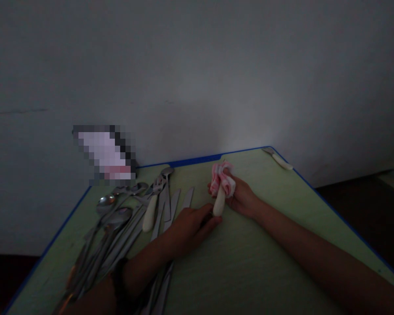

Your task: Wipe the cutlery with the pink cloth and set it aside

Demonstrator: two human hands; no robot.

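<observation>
My left hand [192, 225] pinches the lower end of a white-handled utensil [219, 202] above the green table [282, 205]. My right hand [241, 197] is closed on a pink and white cloth [221, 178] that is wrapped round the utensil's upper part, which is hidden in the cloth. Both hands meet near the middle of the table. A pile of metal cutlery [124, 227] lies just left of my left hand.
Spoons, knives and a white-handled piece [150, 213] lie spread over the table's left side. Another white-handled utensil [280, 160] rests at the far right corner. A blurred-out object [105, 153] stands at the back left against the grey wall. The table has a blue edge.
</observation>
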